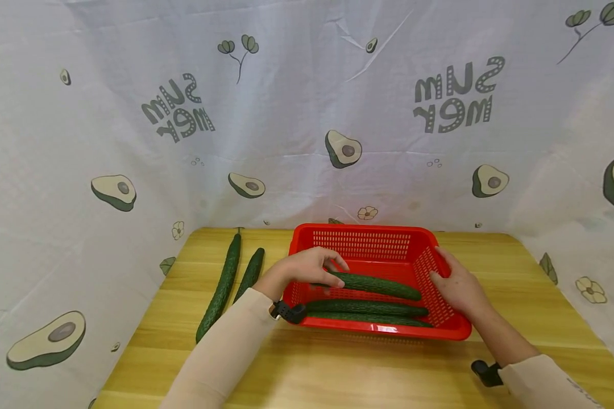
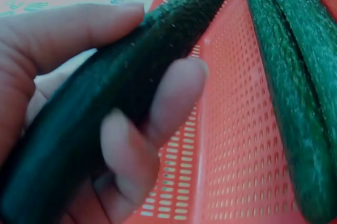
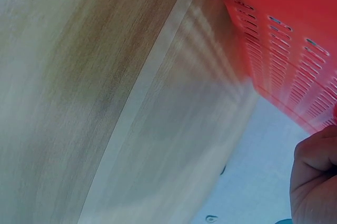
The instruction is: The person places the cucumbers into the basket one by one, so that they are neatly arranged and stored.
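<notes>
My left hand (image 1: 312, 266) grips a dark green cucumber (image 1: 378, 286) near its left end, above the inside of a red plastic basket (image 1: 384, 326). In the left wrist view, the thumb lies along one side of this cucumber (image 2: 126, 71) and fingers curl round the other. Two more cucumbers, one (image 1: 368, 307) just behind the other (image 1: 368, 319), lie side by side along the basket's near wall. On the basket's right rim, my right hand (image 1: 460, 287) holds the edge with the thumb toward the inside; some of its fingers are hidden.
Left of the basket, a long cucumber (image 1: 225, 284) and a shorter one (image 1: 251, 272) lie on the wooden table (image 1: 332, 369); the left forearm partly covers the shorter one. A white cloth (image 1: 286, 102) printed with avocados hangs behind and at the sides.
</notes>
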The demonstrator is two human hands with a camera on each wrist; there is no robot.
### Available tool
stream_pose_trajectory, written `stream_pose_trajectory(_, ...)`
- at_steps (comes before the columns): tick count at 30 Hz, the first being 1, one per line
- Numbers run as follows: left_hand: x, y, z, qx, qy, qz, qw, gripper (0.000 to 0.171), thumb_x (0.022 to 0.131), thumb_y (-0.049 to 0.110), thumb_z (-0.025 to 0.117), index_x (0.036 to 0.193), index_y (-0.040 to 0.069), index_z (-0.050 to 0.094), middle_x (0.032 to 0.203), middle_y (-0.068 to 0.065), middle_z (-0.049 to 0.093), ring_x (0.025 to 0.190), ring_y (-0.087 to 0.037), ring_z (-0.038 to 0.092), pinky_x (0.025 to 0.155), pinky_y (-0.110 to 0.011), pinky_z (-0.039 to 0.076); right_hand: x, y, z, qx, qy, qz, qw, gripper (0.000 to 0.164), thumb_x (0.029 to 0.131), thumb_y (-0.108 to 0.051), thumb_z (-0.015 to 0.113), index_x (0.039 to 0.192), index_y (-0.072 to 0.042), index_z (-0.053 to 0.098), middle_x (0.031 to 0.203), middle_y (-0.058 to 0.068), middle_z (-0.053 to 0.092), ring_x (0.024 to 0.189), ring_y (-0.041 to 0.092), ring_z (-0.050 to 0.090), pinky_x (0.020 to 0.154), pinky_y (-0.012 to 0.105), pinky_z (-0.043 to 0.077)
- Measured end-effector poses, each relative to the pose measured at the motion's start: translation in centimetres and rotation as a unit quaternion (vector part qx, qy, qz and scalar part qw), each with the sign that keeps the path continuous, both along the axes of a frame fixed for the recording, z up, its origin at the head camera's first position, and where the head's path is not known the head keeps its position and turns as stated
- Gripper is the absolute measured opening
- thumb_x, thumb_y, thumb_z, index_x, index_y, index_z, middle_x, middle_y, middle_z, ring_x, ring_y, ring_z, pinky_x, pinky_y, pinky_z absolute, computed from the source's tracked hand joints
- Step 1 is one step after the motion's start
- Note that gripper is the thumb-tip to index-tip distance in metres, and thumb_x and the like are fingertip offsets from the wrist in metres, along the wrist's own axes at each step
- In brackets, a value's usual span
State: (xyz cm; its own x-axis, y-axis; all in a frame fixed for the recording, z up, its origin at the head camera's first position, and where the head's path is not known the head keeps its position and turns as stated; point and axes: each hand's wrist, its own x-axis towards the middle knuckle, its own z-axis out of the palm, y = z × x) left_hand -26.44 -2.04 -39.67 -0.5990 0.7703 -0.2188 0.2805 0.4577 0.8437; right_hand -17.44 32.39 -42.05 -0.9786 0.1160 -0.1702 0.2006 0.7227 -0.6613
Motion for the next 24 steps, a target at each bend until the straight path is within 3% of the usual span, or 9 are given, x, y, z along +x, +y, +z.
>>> stream_pose_trajectory(6, -0.4, 1.0, -0.7, -0.008, -0.028, -0.013, 0.9995, 0.027, 0.095, 0.018, 0.074, 0.121, 0.013, 0.069, 0.1, -0.005, 0.076, 0.067, -0.019, 0.073, 0.064, -0.034, 0.054, 0.1, 0.0, 0.0, 0.001, 0.004, 0.001, 1.0, 0.073, 0.106, -0.025, 0.047, 0.165, -0.011, 0.008, 0.137, 0.038, 0.047, 0.08, 0.025, 0.066, 0.061, 0.035, 0.058)
stream_pose_trajectory(11, -0.5, 1.6, -1.2, -0.005, -0.054, -0.015, 0.9984, 0.027, 0.094, 0.017, 0.075, 0.12, 0.012, 0.07, 0.1, 0.0, 0.073, 0.067, -0.018, 0.072, 0.079, -0.036, 0.062, 0.2, 0.0, 0.0, -0.006, 0.005, -0.001, 1.0, 0.072, 0.106, -0.024, 0.047, 0.165, -0.011, 0.007, 0.137, 0.039, 0.047, 0.081, 0.026, 0.066, 0.061, 0.036, 0.058)
stream_pose_trajectory(16, -0.5, 1.8, -1.4, -0.024, -0.073, -0.005, 0.9971, 0.036, 0.09, 0.014, 0.079, 0.124, 0.013, 0.068, 0.105, -0.007, 0.074, 0.071, -0.018, 0.071, 0.084, -0.041, 0.061, 0.2, 0.0, 0.1, -0.013, 0.002, -0.001, 1.0, 0.073, 0.106, -0.025, 0.047, 0.166, -0.012, 0.007, 0.137, 0.038, 0.047, 0.082, 0.027, 0.067, 0.062, 0.038, 0.059)
stream_pose_trajectory(20, -0.6, 1.8, -1.6, -0.067, -0.043, -0.001, 0.9968, 0.046, 0.085, 0.015, 0.083, 0.128, 0.015, 0.067, 0.127, -0.006, 0.069, 0.09, -0.011, 0.068, 0.083, -0.032, 0.058, 0.2, 0.0, 0.0, -0.014, 0.0, -0.002, 1.0, 0.073, 0.106, -0.025, 0.047, 0.166, -0.012, 0.006, 0.138, 0.038, 0.046, 0.084, 0.028, 0.067, 0.063, 0.038, 0.06)
stream_pose_trajectory(24, -0.6, 1.8, -1.6, -0.123, 0.01, -0.004, 0.9923, 0.045, 0.082, 0.019, 0.085, 0.124, 0.016, 0.069, 0.128, -0.004, 0.066, 0.102, -0.011, 0.062, 0.083, -0.027, 0.053, 0.1, 0.1, -0.1, -0.01, 0.0, -0.005, 1.0, 0.073, 0.106, -0.025, 0.048, 0.165, -0.012, 0.007, 0.138, 0.038, 0.046, 0.083, 0.027, 0.067, 0.062, 0.038, 0.06)
